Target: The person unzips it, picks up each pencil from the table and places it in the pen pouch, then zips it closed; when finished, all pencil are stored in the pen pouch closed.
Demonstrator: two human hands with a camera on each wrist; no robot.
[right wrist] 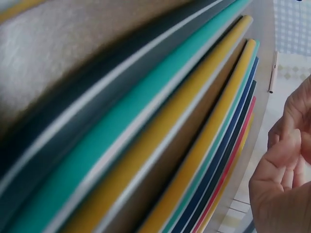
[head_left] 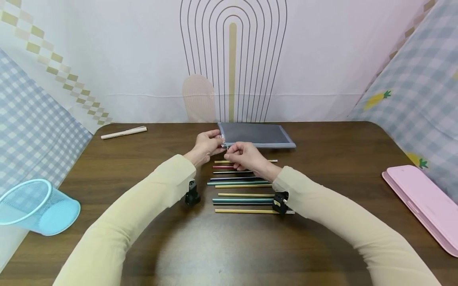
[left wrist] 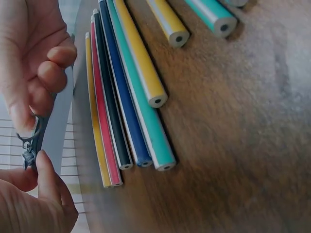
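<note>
In the head view, a dark mesh pouch [head_left: 254, 134] with a pale border lies at the back of the table. My left hand [head_left: 206, 147] grips its left corner by the zipper end. The right hand [head_left: 247, 157] pinches the small zipper pull [head_left: 227, 147] beside it. The left wrist view shows the metal pull [left wrist: 29, 154] between my left fingertips [left wrist: 41, 170] below and the right hand [left wrist: 36, 53] above. Several striped pencils [head_left: 245, 211] lie in rows under and in front of the right hand. Both hands [right wrist: 282, 184] nearly meet in the right wrist view.
A white pen [head_left: 123, 132] lies at the back left. On the left edge, a blue mesh cup [head_left: 59, 214] rests on its side. A pink case [head_left: 424, 206] is at the right edge. Patterned cloth [head_left: 143, 59] hangs behind the table.
</note>
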